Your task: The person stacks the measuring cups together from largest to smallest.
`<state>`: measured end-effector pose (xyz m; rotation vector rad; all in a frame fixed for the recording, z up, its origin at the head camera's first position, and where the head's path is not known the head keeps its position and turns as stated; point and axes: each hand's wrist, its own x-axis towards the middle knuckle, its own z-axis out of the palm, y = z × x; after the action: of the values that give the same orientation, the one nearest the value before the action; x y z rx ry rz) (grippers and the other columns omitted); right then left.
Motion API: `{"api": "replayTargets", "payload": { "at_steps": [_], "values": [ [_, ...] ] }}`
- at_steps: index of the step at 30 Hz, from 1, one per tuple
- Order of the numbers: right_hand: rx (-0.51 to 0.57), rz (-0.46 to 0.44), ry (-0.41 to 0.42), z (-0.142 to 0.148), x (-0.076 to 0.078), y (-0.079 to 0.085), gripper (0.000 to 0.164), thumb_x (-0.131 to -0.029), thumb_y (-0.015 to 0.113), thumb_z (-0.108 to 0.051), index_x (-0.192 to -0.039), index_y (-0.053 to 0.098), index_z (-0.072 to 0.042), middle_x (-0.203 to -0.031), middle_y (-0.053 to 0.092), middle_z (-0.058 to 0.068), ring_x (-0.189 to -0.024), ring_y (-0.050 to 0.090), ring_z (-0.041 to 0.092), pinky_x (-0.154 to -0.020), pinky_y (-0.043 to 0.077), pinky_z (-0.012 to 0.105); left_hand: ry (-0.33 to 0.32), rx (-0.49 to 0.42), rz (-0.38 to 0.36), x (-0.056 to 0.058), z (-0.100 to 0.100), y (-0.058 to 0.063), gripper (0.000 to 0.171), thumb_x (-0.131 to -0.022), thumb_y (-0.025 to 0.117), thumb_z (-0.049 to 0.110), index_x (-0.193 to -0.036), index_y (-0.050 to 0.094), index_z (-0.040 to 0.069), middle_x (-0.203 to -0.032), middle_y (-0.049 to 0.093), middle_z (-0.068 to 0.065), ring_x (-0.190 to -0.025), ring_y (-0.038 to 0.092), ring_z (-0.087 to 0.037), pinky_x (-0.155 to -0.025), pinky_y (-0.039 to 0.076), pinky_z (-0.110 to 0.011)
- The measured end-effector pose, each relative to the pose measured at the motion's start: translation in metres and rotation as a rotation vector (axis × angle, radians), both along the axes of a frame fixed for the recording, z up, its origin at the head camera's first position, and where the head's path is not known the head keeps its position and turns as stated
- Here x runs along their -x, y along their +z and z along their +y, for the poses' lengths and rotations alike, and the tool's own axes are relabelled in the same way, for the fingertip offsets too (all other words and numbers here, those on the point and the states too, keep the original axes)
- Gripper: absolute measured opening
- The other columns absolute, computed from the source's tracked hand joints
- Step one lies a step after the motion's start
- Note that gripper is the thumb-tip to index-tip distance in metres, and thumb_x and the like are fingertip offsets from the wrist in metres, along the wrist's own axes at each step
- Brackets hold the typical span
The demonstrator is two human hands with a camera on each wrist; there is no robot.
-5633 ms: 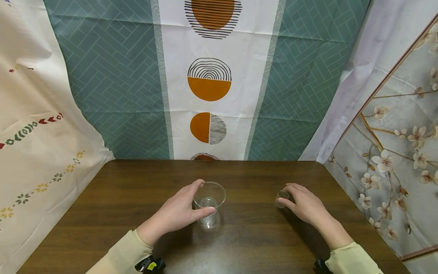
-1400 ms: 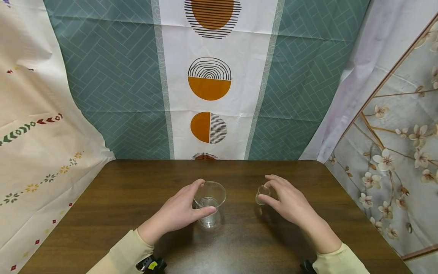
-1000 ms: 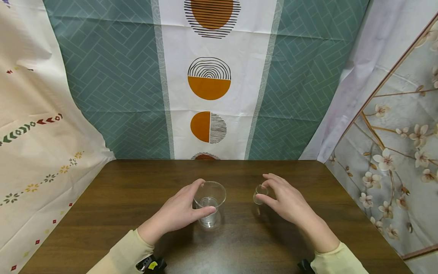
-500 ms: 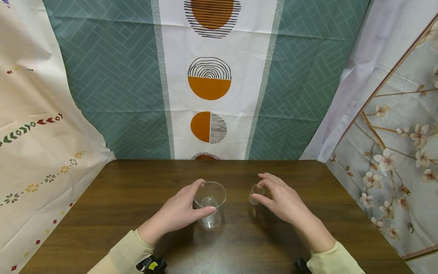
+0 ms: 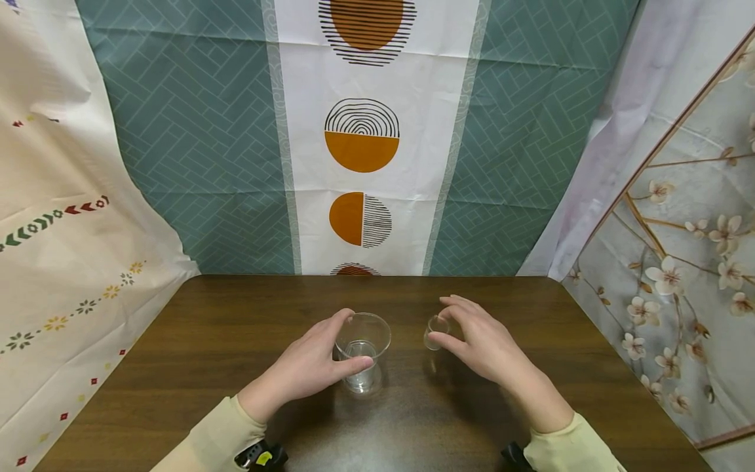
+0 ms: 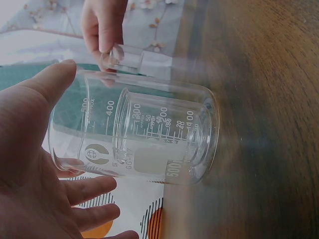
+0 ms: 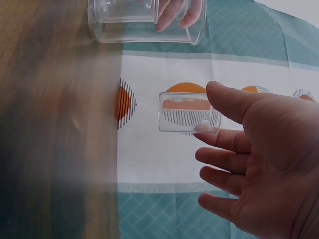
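A large glass beaker (image 6: 102, 127) marked 500 stands upright on the table, with a smaller graduated beaker (image 6: 164, 132) nested inside it. My left hand (image 5: 307, 360) holds the large beaker near its rim, the thumb on one side and a finger on the other. To the right, my right hand (image 5: 480, 341) pinches a tiny clear glass beaker (image 7: 184, 113) by its rim between thumb and index finger. The tiny beaker is upright and raised above the tabletop, apart from the large one. The other right fingers extend free of the glass.
The brown wooden table (image 5: 236, 321) shows glare near its front. A teal and white patterned cloth (image 5: 366, 183) hangs behind it. Cream cloth (image 5: 88, 295) lies along the left side and floral cloth (image 5: 666, 314) along the right.
My right hand has moved left with the tiny beaker, from the right part of the table toward the large beaker. The left hand and the large beaker have stayed in place.
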<state>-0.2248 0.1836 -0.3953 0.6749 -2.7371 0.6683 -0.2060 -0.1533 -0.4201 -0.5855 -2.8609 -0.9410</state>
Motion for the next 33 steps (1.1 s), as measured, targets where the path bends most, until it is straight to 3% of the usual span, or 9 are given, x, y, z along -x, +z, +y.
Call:
{"api": "replayTargets", "payload": {
  "at_steps": [33],
  "values": [
    [0.033, -0.003, 0.020, -0.018, -0.003, 0.015, 0.033, -0.100, 0.082, -0.045, -0.116, 0.077, -0.016, -0.161, 0.058, 0.003, -0.158, 0.043, 0.030, -0.114, 0.046, 0.062, -0.001, -0.005, -0.003, 0.000, 0.000, 0.000, 0.096, -0.092, 0.077, 0.075, -0.161, 0.047, 0.015, -0.156, 0.060, -0.006, -0.141, 0.058, -0.029, -0.104, 0.053, -0.060]
  ]
}}
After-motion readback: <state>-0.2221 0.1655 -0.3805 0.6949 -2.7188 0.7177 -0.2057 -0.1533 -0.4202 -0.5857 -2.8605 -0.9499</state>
